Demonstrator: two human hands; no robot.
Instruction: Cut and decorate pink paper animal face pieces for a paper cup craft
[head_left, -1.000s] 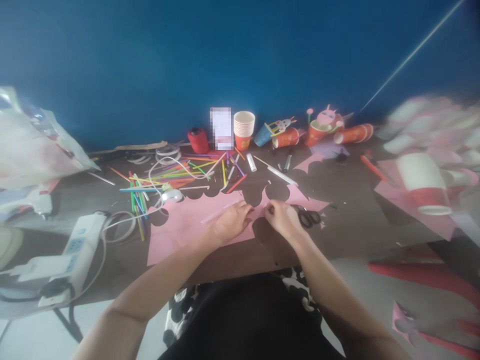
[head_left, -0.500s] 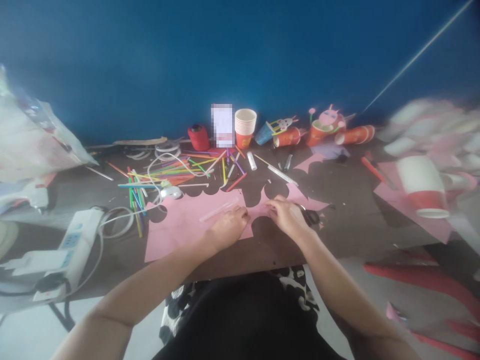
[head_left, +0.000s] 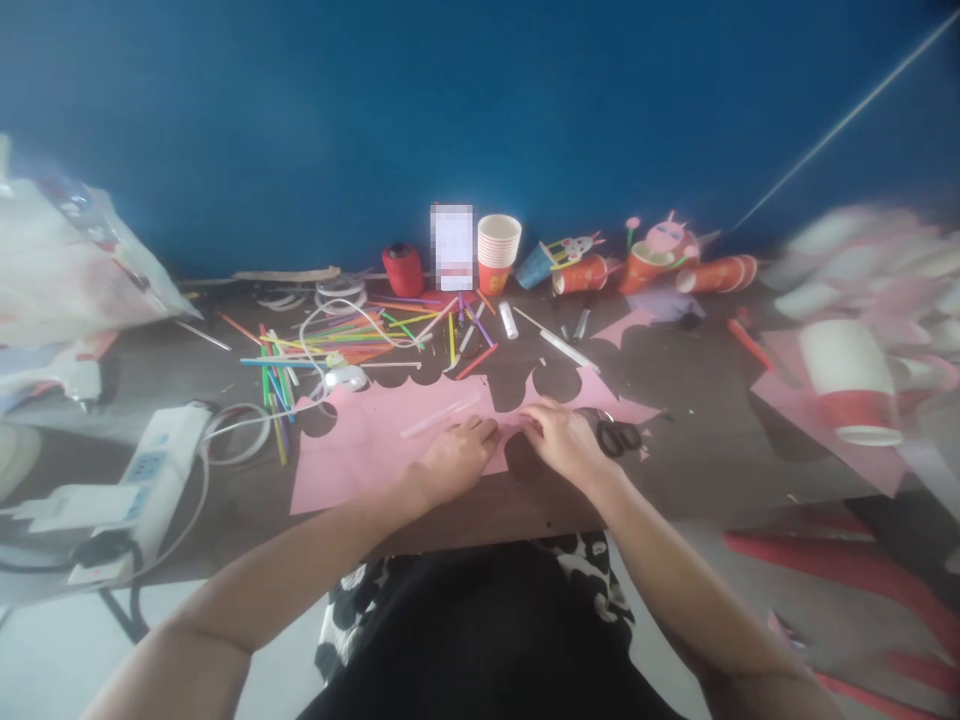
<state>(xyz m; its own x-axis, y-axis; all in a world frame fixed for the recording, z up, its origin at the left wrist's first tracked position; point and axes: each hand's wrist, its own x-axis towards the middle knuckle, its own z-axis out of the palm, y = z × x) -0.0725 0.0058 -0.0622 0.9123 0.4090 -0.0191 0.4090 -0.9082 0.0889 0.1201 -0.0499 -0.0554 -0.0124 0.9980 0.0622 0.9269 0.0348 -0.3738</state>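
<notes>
On the table before me lies pink paper (head_left: 352, 440) with rounded cut-outs along its edges. My left hand (head_left: 459, 455) rests on it with curled fingers; what they hold, if anything, is hidden. My right hand (head_left: 559, 440) is closed in a pinch close by, over a narrow part of the pink paper, and whatever lies between its fingertips is too small to make out. A pale, clear strip (head_left: 439, 415) lies on the paper beyond my left hand. Black-handled scissors (head_left: 619, 437) lie just right of my right hand, their blades mostly covered.
Coloured sticks (head_left: 345, 335) and a white cable lie at the back left, near a power strip (head_left: 161, 470) and a glue gun (head_left: 64, 380). Stacked paper cups (head_left: 498, 255) stand by the wall. Right are decorated cups (head_left: 649, 265) and a large white-and-red cup (head_left: 851, 385).
My right hand has shifted slightly left, closer to my left hand, uncovering more of the scissors' handles. My left hand stays in nearly the same place on the paper. The view has shifted a little.
</notes>
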